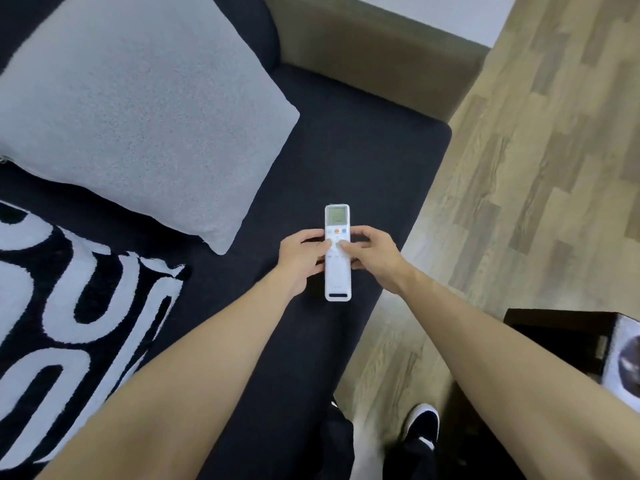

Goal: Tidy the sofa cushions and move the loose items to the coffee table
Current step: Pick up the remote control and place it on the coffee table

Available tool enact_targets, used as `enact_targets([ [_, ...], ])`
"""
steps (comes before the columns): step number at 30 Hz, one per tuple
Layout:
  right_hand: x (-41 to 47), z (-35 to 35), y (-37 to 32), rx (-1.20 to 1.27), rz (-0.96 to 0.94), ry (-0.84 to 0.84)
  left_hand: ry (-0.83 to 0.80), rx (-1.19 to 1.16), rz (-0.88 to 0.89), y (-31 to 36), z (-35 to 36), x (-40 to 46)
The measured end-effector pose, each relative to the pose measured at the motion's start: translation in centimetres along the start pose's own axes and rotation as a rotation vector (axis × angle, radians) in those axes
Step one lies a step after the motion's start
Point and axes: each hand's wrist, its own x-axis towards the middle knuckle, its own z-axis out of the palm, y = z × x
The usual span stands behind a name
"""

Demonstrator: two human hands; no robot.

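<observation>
A white remote control (pixel 337 271) with a small screen and coloured buttons is over the dark sofa seat (pixel 363 161). My left hand (pixel 303 258) grips its left side and my right hand (pixel 374 254) grips its right side, both thumbs on the buttons. A large grey cushion (pixel 138 109) leans on the sofa to the upper left. A black-and-white patterned cushion or throw (pixel 69 306) lies at the left edge.
The sofa's beige armrest (pixel 363 57) runs along the back right. Wood-look floor (pixel 536 168) lies to the right. A dark box or table corner with a printed item (pixel 620 358) sits at the lower right. My shoe (pixel 420 424) stands on the floor below.
</observation>
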Motion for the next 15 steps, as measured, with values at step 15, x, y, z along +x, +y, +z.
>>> enact_targets([
  [15,-13.4,-15.7,3.0,0.307,0.007,0.285,-0.193,0.359,0.24,-2.1,17.1,-7.8],
])
